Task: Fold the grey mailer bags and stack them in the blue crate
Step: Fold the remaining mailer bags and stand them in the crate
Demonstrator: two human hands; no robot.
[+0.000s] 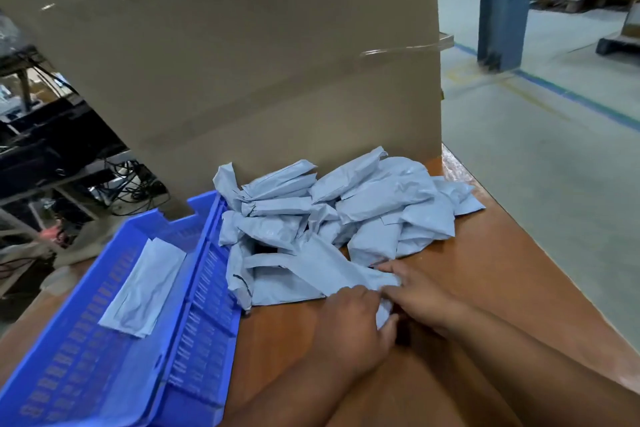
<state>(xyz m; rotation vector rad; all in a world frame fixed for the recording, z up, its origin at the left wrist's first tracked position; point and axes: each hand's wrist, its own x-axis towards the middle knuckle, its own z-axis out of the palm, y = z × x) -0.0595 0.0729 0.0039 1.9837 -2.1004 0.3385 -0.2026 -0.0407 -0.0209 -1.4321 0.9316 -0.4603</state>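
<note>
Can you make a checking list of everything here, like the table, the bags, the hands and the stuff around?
Surface: brown table, mostly bare.
Job's things: crumpled grey mailer pile; one folded bag lying in the blue crate.
Clutter: nothing seen.
Hands: left hand and right hand both pinch one bag.
Cables: tangled black cables below, far left.
Surroundings: big cardboard sheet, blue pillar, warehouse floor.

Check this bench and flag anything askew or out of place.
The folded mailer in the blue crate lies diagonally rather than square to the walls. The unfolded bags sit in a crumpled heap against the cardboard box. Both hands, left hand and right hand, hold one bag.
</note>
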